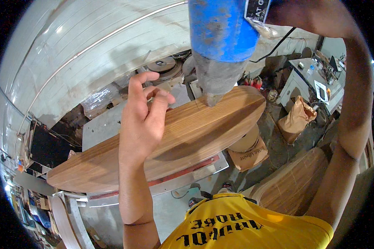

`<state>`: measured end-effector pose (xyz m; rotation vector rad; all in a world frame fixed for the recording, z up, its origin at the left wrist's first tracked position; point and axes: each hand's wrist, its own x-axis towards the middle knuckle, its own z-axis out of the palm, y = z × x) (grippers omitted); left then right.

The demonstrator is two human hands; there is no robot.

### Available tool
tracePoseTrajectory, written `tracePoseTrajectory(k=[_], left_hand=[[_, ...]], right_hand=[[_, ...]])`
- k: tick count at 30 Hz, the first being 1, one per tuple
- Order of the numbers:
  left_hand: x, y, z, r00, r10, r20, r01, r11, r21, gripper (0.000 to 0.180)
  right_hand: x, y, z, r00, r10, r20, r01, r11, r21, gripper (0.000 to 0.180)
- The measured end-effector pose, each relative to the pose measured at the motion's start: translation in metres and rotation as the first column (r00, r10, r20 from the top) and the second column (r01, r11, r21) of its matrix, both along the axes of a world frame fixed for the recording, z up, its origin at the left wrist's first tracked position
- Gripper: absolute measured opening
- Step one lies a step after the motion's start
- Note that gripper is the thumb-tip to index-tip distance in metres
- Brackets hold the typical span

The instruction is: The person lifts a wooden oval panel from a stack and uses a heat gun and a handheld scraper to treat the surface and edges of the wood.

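Observation:
A heat gun (224,39) with a scuffed blue body and grey nozzle hangs large at the top, its tip pointing down over the board. My right hand (313,16) grips its upper end; the frame's top edge cuts off part of this grip. Long, oval and striped in brown grain, a wooden board (203,137) lies across a metal-edged table (102,128). Raised above the board's middle is my left hand (143,108), holding nothing, its fingers bent and apart.
A second wooden board (295,182) stands at the lower right. Beyond it are a brown paper bag (297,118), a cardboard box (249,155) and a cluttered desk (297,81). A black cord (278,45) runs from the heat gun's side. Plastic sheeting (87,33) hangs behind.

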<state>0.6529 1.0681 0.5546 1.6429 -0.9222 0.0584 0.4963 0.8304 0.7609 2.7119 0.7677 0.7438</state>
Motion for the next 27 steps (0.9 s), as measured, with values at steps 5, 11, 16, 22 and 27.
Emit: tracePoseTrajectory(k=[5,11,16,22,27], left_hand=[[0.002,-0.003,-0.003,1.0,-0.017,0.002,0.017,1.0,-0.002,0.032],[0.004,0.0,-0.004,1.0,-0.001,0.005,0.001,1.0,0.003,0.034],[-0.004,0.0,0.001,0.999,-0.028,0.026,0.025,0.995,0.093,0.034],[-0.009,0.001,0.005,0.991,-0.063,0.12,0.038,0.978,0.204,0.035],[-0.009,0.009,0.002,0.997,-0.048,0.067,0.035,0.982,0.184,0.041]], right_hand=[[-0.003,-0.002,-0.001,0.999,-0.016,-0.045,0.016,1.0,0.0,0.043],[-0.002,0.004,-0.002,0.995,-0.078,-0.057,0.079,0.997,0.002,0.04],[-0.004,0.01,-0.003,0.982,-0.176,-0.065,0.182,0.98,0.084,0.035],[-0.012,0.031,0.018,0.904,-0.299,-0.306,0.392,0.866,0.311,0.034],[-0.004,0.029,-0.015,0.935,-0.354,-0.002,0.352,0.928,0.126,0.035]])
